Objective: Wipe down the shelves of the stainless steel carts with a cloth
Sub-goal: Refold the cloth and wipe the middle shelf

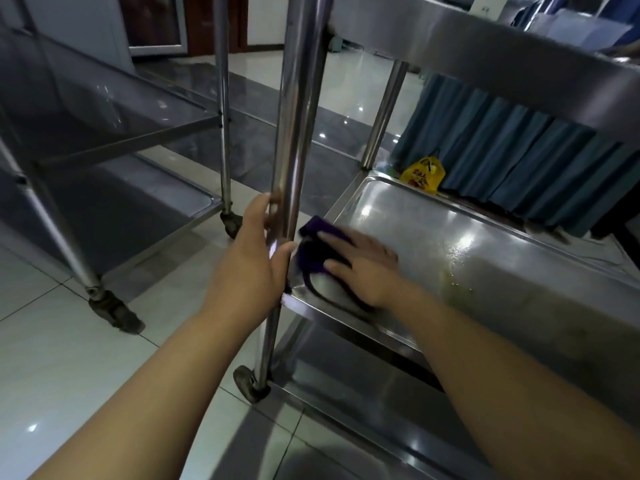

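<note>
Cloth [320, 251] pressed flat on shelf [450, 244] under right hand [367, 271]; left hand [249, 265] grips post [294, 133].

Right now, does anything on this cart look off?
Yes. Yellowish specks dot the shelf right of the cloth, like a spill not yet wiped. Nothing looks bent or askew.

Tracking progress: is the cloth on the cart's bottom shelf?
No, the right hand presses the cloth on the middle shelf, above the bottom shelf.
</note>
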